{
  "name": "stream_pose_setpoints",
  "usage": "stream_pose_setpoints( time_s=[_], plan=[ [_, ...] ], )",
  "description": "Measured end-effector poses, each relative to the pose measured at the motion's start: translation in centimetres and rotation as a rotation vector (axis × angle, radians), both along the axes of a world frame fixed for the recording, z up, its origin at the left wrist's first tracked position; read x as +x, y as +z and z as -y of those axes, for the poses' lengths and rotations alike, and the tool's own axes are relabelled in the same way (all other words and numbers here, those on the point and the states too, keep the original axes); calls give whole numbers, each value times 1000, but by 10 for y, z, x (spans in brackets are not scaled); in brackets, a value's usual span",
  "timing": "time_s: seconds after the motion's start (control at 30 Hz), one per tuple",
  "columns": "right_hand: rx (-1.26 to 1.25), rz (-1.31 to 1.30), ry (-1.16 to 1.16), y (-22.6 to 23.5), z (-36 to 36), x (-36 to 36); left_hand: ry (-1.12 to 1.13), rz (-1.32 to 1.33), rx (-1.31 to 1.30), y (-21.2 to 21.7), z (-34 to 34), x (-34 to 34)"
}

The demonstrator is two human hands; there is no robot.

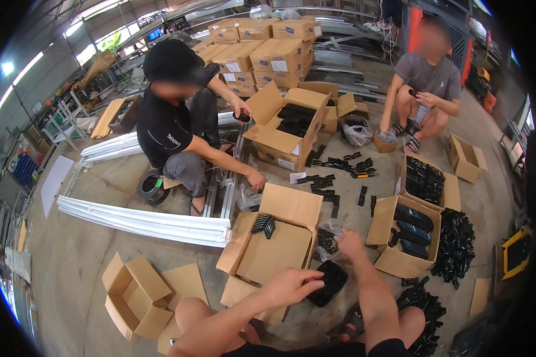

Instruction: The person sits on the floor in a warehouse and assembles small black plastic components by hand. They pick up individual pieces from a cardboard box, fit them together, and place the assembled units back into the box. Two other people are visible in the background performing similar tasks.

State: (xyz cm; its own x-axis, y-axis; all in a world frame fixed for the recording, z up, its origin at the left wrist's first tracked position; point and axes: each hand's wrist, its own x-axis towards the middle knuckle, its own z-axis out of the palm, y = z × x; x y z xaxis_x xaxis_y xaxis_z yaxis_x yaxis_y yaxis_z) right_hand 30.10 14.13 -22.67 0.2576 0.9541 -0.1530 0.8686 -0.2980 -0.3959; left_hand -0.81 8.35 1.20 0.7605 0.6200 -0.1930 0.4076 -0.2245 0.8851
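My left hand [293,287] reaches over a dark, rounded black tub or bundle [330,288] on the floor. Its thumb and fingers curl together at the left side of this black thing, and whatever lies between the tips is too small to make out. A clear plastic bag [326,240] with small black parts inside stands just beyond. My right hand [349,244] pinches the upper edge of that bag. Left of both hands is an opened cardboard box [274,253], with a short row of black pieces [264,225] in its far left corner.
Boxes packed with black parts [412,229] stand at right, beside heaps of loose black pieces [454,247]. An opened box [138,297] lies at lower left, near long white metal profiles [143,220]. Two persons crouch across from me, one at left [171,128], one at right [426,80].
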Motion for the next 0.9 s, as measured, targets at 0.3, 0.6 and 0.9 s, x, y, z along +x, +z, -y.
stream_pose_setpoints(
  time_s=[0.3, 0.6, 0.9],
  plan=[
    [-253, -28, 47, -91, -20, -61, -154, -187, 63, -14, -13, 6],
    [-387, -64, -12, -122, -31, -65, -168, -146, 126, -28, -13, 7],
    [24, -149, -217, -146, -22, -52, -156, -97, 226, -31, -4, 4]
  ],
)
